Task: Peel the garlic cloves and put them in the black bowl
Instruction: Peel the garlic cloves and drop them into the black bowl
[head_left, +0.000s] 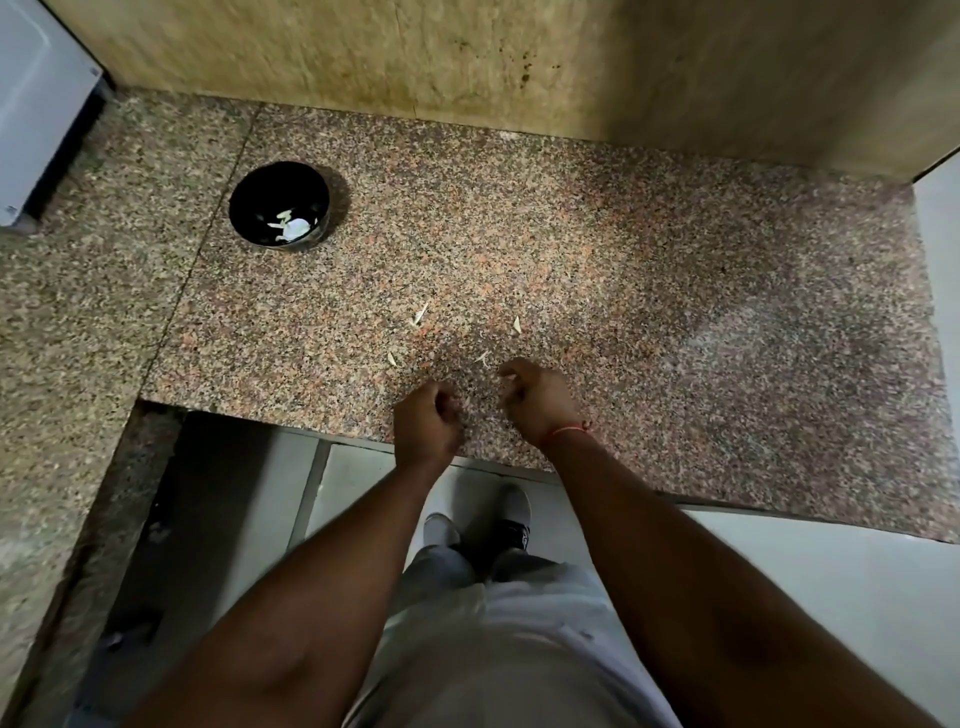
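Observation:
The black bowl (244, 208) stands on the granite counter at the far left, with pale garlic pieces (293, 226) lying in its bottom. Both my hands hover over the counter's front edge, a small gap between them. My right hand (537, 402) has its fingers curled, and a small pale garlic piece (508, 378) shows at its fingertips. My left hand (426, 421) is curled into a loose fist, and whatever is inside it is hidden. Several garlic peel scraps (420, 314) lie scattered on the counter just beyond my hands.
The speckled granite counter (675, 312) runs back to a beige tiled wall (467, 57). A white appliance (36, 104) stands at the far left corner. Below the front edge are the grey floor and my shoes (498, 525).

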